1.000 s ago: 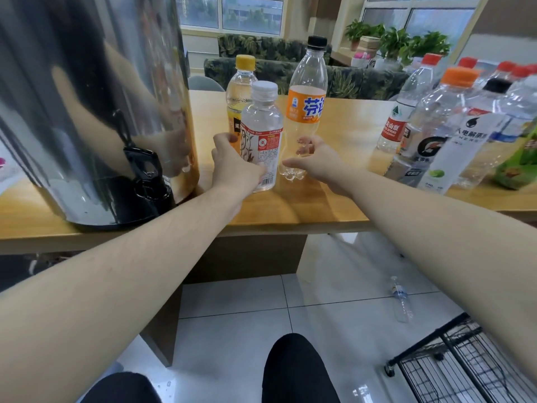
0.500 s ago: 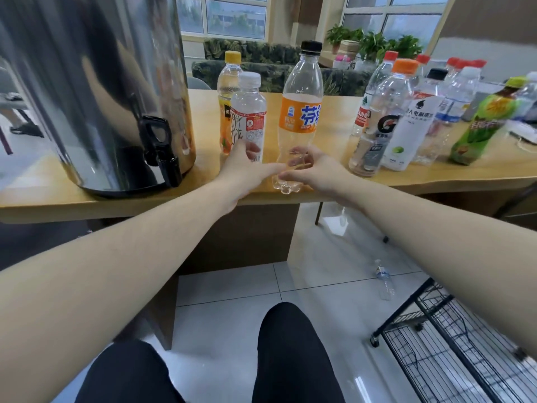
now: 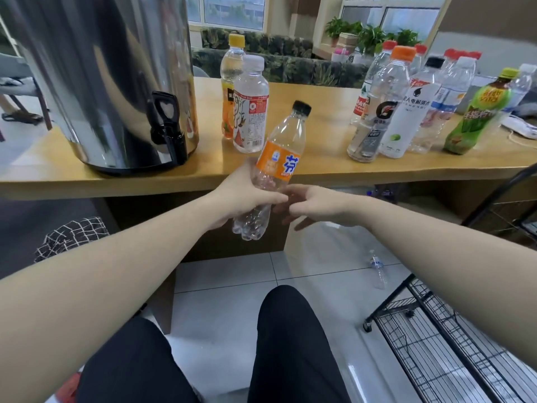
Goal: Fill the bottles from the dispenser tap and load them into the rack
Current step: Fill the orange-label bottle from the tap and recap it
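Now bottle [image 3: 279, 170] in left hand [image 3: 241, 196]

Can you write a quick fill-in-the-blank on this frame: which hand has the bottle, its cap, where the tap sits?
1. The orange-label bottle is gripped by the ____ hand.
2. That bottle's cap is coloured ____.
3. The black tap sits on the steel dispenser, to the ____ of the held bottle in the picture.
4. The right hand holds ____.

Missing words: left; black; left; nothing
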`<state>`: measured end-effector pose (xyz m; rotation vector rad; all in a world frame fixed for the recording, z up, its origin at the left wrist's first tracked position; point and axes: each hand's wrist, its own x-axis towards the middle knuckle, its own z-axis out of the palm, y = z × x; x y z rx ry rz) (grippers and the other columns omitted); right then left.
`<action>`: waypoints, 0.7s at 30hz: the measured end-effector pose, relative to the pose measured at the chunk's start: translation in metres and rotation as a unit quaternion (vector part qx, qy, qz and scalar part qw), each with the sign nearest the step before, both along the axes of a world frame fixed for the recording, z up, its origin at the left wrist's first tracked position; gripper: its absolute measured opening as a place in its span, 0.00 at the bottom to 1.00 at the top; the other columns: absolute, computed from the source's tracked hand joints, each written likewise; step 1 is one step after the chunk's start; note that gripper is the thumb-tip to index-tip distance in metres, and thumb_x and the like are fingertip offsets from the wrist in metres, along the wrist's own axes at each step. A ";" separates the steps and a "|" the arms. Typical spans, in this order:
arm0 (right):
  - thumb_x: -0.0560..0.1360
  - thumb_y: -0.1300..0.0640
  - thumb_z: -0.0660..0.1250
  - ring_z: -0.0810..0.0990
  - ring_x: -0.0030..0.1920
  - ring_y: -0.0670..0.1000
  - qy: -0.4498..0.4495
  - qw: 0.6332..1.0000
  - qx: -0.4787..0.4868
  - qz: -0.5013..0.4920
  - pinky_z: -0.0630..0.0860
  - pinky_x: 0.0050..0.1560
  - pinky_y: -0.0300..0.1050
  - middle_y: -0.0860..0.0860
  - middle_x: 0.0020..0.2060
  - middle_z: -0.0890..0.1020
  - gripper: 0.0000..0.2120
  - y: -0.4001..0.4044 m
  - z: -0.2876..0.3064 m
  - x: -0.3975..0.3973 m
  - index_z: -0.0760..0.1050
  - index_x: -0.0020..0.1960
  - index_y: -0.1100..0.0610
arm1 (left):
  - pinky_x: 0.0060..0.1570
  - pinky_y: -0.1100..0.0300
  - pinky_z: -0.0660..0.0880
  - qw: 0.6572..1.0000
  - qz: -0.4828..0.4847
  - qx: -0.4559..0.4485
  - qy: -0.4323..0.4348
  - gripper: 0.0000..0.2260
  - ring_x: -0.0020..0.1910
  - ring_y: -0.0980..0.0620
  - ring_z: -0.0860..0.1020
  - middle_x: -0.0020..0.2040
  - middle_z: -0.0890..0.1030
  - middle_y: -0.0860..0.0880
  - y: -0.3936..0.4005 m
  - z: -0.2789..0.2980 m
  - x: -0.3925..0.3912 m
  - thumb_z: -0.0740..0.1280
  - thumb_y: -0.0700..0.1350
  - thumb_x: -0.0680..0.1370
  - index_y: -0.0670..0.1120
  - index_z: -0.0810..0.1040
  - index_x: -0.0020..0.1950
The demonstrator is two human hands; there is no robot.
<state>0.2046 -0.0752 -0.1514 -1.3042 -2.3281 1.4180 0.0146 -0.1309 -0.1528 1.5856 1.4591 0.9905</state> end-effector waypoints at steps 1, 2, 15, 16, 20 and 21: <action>0.78 0.61 0.63 0.85 0.53 0.52 0.007 0.999 -0.004 -0.033 0.82 0.54 0.54 0.51 0.56 0.84 0.18 0.001 0.002 0.000 0.72 0.66 0.50 | 0.65 0.50 0.73 1.000 0.003 -0.014 0.007 0.32 0.60 0.54 0.78 0.60 0.79 0.54 -0.002 -0.003 -0.004 0.80 0.51 0.69 0.54 0.68 0.69; 0.79 0.60 0.60 0.86 0.49 0.53 0.024 0.997 -0.009 -0.067 0.83 0.50 0.54 0.52 0.52 0.85 0.14 0.002 0.006 -0.001 0.73 0.63 0.50 | 0.64 0.51 0.73 1.000 0.006 -0.026 0.011 0.33 0.60 0.54 0.77 0.61 0.79 0.53 -0.003 -0.006 -0.009 0.80 0.50 0.69 0.53 0.67 0.70; 0.72 0.22 0.49 0.69 0.29 0.52 -0.056 0.970 0.067 -0.225 0.68 0.31 0.40 0.50 0.27 0.69 0.34 0.012 0.031 -0.039 0.67 0.35 0.53 | 0.53 0.52 0.80 0.908 0.086 0.129 0.390 0.40 0.58 0.51 0.79 0.64 0.78 0.53 -0.026 -0.033 -0.053 0.76 0.62 0.70 0.56 0.60 0.75; 0.72 0.23 0.49 0.67 0.28 0.52 -0.061 0.969 0.068 -0.229 0.66 0.29 0.39 0.50 0.26 0.68 0.34 0.012 0.030 -0.043 0.66 0.34 0.53 | 0.52 0.53 0.80 0.899 0.087 0.148 0.403 0.39 0.57 0.51 0.80 0.63 0.78 0.53 -0.028 -0.036 -0.055 0.75 0.63 0.70 0.56 0.60 0.75; 0.78 0.36 0.54 0.65 0.27 0.52 -0.020 0.970 0.119 -0.210 0.64 0.28 0.41 0.52 0.26 0.69 0.26 0.010 0.022 -0.055 0.68 0.33 0.56 | 0.50 0.63 0.77 0.947 0.044 0.098 0.303 0.36 0.52 0.58 0.79 0.55 0.77 0.60 -0.033 -0.046 -0.068 0.76 0.58 0.71 0.56 0.62 0.73; 0.79 0.39 0.54 0.65 0.27 0.53 -0.005 0.970 0.148 -0.193 0.65 0.30 0.43 0.53 0.25 0.69 0.26 0.009 0.019 -0.056 0.66 0.31 0.56 | 0.51 0.66 0.76 0.965 0.020 0.070 0.253 0.36 0.51 0.60 0.79 0.54 0.78 0.61 -0.033 -0.046 -0.072 0.77 0.57 0.70 0.57 0.63 0.73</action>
